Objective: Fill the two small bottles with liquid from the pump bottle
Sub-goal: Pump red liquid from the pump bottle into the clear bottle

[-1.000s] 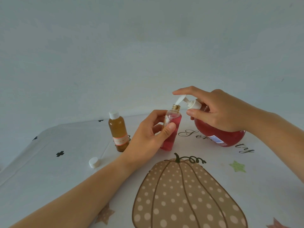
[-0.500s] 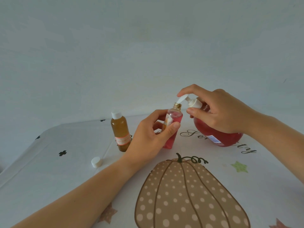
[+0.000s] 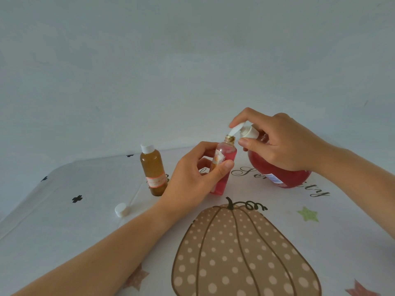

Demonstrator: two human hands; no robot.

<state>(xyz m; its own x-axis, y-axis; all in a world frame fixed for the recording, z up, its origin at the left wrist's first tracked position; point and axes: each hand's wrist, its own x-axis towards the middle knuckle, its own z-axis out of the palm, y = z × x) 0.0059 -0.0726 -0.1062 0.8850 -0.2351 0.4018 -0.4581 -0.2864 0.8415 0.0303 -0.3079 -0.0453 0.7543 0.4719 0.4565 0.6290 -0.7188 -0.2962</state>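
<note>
My left hand [image 3: 190,178] grips a small clear bottle [image 3: 226,154] filled with red liquid almost to its neck, tilted slightly, its open mouth right under the white pump spout. My right hand [image 3: 280,142] wraps around the pump bottle [image 3: 280,176], a round bottle of red liquid, with the forefinger lying on top of the white pump head [image 3: 243,131] and the thumb under the collar. A second small bottle [image 3: 152,169], amber and capped in white, stands upright to the left.
A loose white cap [image 3: 121,209] lies on the table left of my left forearm. The tablecloth [image 3: 64,221] is white with a large dotted pumpkin print, stars and script lettering. A pale wall rises just behind the table's far edge.
The view has shifted a little. Both hands keep their hold, and the pump head stays under my right forefinger above the small bottle's mouth.
</note>
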